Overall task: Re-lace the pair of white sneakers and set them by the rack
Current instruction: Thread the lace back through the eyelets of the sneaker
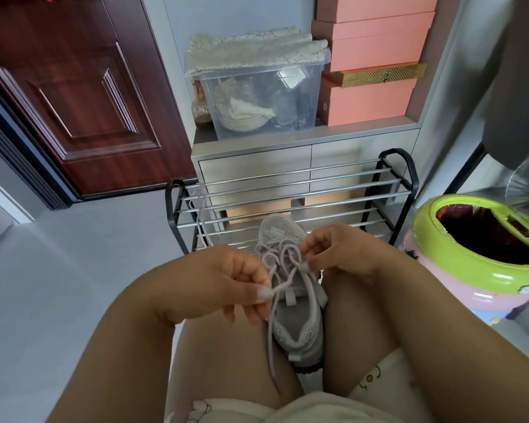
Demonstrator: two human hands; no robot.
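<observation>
A home entryway: a wooden front door (74,96), a metal shoe rack (290,203), stacked shoeboxes (376,56) on a drawer cabinet (257,169).

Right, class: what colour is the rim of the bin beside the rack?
Bright lime green rim, in the head view.

Even soft daylight, faint shadows, wide-angle bending at edges.
</observation>
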